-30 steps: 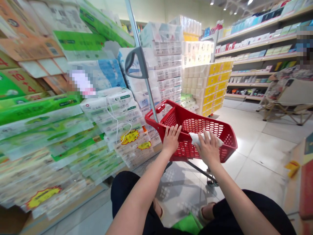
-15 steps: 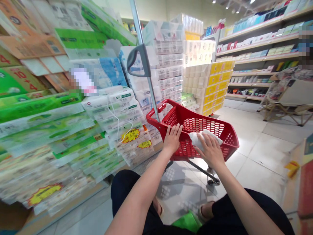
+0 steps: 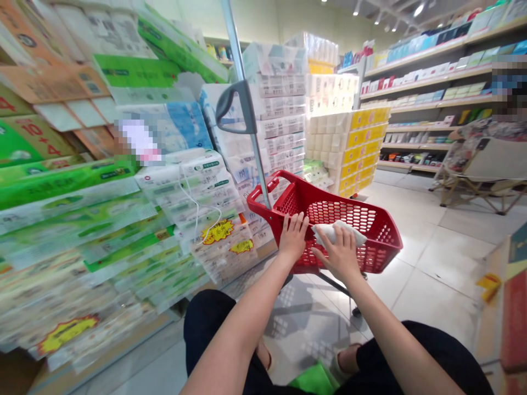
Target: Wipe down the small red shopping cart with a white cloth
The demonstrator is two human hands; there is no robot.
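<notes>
A red plastic shopping basket [image 3: 370, 219] on wheels stands in front of me on the tiled floor, its grey pull handle [image 3: 239, 104] rising up to the left. My left hand [image 3: 293, 237] rests on the basket's near rim, fingers stretched out and holding nothing. Just to its right, my right hand [image 3: 338, 253] presses a white cloth [image 3: 349, 233] against the same rim, its fingers laid over the cloth.
Stacked packs of tissue and toilet paper [image 3: 123, 208] fill the left side, with more stacks [image 3: 349, 142] behind the basket. Store shelves [image 3: 432, 82] line the far right. A folding chair [image 3: 481, 170] with a person stands at the right. A green object [image 3: 317, 378] lies by my feet.
My right hand and the cloth have slid left along the basket's rim, closer to my left hand. The left hand has stayed on the rim.
</notes>
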